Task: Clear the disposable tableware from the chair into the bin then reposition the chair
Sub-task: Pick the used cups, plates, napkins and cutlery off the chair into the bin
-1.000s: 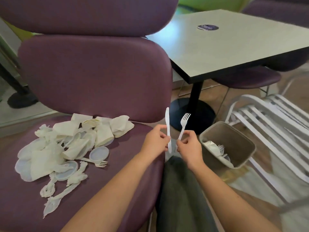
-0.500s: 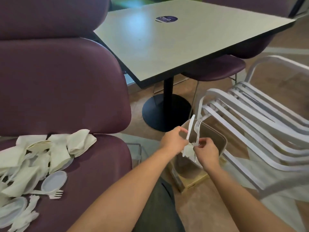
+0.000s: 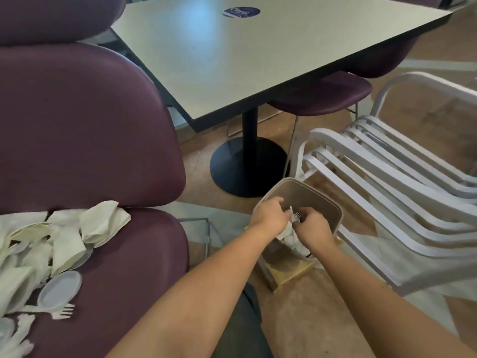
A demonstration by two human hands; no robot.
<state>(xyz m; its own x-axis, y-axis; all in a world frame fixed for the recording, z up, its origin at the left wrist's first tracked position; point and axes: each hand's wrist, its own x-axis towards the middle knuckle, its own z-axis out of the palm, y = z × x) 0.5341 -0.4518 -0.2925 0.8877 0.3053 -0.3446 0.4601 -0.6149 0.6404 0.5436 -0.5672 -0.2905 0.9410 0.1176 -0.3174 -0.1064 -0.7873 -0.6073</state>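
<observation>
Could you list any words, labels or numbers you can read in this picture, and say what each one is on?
Round dark blue sticker on the table: white lettering, too blurred and inverted to read.
No other text is visible, neither on the bin nor on the purple chair.

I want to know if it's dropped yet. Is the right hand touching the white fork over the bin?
Touching. The head view shows the right hand with curled fingers round the fork handle, its tines poking up between both hands above the bin.
</observation>
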